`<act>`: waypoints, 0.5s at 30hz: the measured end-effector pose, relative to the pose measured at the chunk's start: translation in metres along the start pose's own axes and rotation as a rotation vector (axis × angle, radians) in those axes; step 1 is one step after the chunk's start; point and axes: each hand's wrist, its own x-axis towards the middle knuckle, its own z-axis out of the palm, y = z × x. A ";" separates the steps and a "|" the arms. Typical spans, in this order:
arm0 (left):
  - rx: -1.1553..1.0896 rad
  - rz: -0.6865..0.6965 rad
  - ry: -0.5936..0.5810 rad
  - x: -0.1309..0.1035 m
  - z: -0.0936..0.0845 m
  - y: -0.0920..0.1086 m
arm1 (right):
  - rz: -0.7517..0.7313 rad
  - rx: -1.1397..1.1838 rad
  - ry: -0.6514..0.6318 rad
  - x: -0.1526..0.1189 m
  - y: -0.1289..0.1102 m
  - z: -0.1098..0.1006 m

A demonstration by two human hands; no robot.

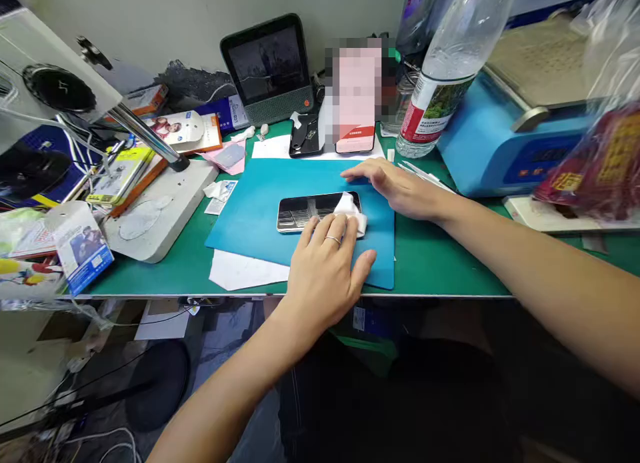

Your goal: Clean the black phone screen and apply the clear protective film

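Observation:
A dark-screened phone (293, 213) lies flat and lengthwise on a blue mat (245, 210). Stretched out over its near side, my left hand (327, 263) wears a ring. Its fingertips rest on the phone and against a crumpled white tissue (346, 204), with the thumb apart at the right. Part of the phone and tissue is hidden under these fingers. Off the phone's right end, my right hand (395, 186) hovers at or just above the mat's edge, its fingers extended leftward and nothing visible in them.
Behind the mat stand a smart display (270, 66), a lit phone (356, 96) and a black phone-like piece (305, 138). A water bottle (445, 83) and blue scale (500, 130) are at right. Left, a lamp base (160, 230) carries packets. White paper (245, 270) pokes out under the mat.

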 end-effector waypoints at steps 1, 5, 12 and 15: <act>0.012 -0.008 -0.007 -0.003 -0.001 -0.003 | 0.001 0.002 0.004 0.000 -0.001 0.000; 0.065 -0.070 -0.014 -0.016 -0.006 -0.023 | 0.006 0.019 0.016 -0.001 -0.001 0.000; 0.082 -0.150 -0.001 -0.034 -0.005 -0.042 | 0.016 0.056 0.010 -0.001 -0.003 0.001; 0.067 -0.126 -0.025 -0.028 -0.005 -0.023 | 0.011 0.062 -0.002 0.000 -0.006 0.003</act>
